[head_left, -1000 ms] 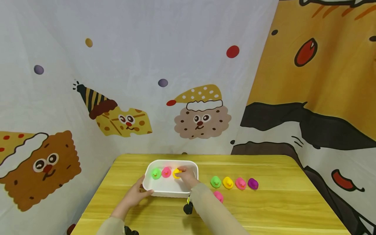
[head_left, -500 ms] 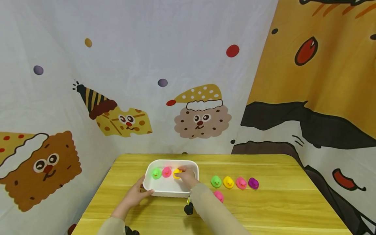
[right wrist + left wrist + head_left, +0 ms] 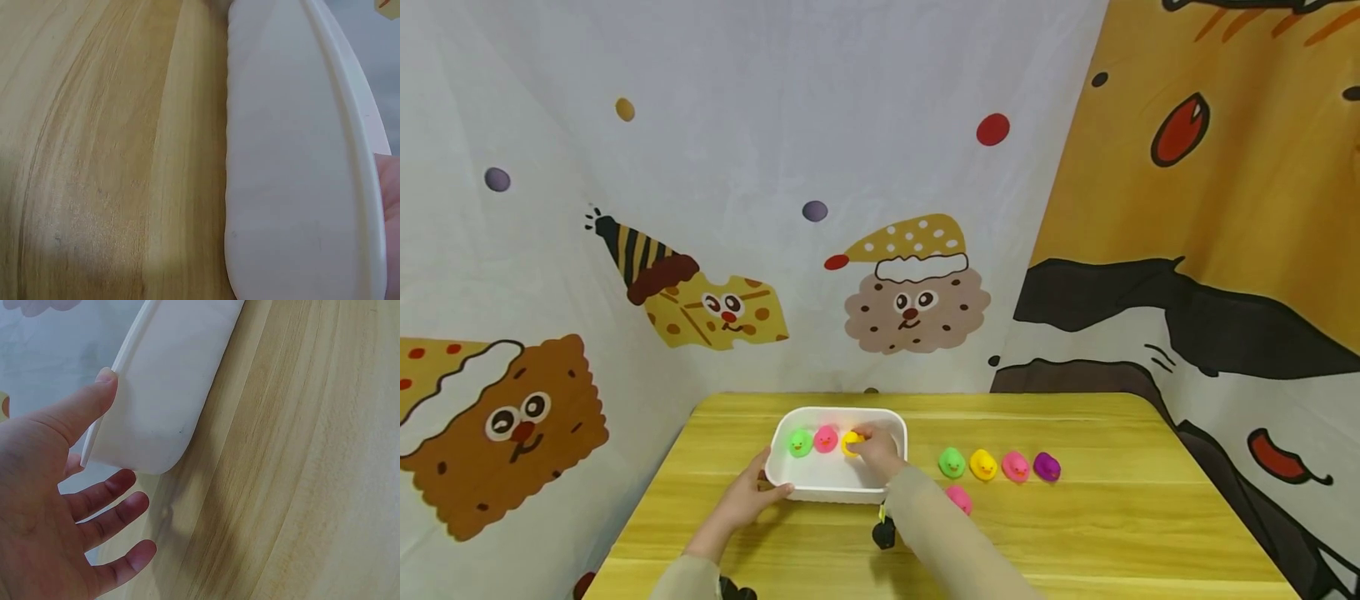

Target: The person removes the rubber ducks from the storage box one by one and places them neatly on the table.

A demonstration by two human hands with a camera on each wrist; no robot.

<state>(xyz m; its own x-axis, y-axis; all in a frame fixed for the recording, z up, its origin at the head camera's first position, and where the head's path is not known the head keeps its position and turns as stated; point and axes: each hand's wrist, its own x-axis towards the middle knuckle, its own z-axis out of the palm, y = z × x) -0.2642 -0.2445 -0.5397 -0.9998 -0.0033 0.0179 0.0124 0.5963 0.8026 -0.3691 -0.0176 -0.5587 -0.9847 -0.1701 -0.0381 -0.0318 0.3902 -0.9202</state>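
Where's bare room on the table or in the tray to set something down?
Table: right of the purple duck; also in front of the four-duck row, right of the right sleeve. Tray: front floor, between left hand and right hand. Crowded: behind that, green duck, pink duck, yellow duck; also beside the sleeve, at the lone pink duck.

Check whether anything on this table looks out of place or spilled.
One pink duck, partly hidden by the right sleeve, sits alone, out of line with the row of four ducks. Nothing else stands out; no spill shows around the white tub.
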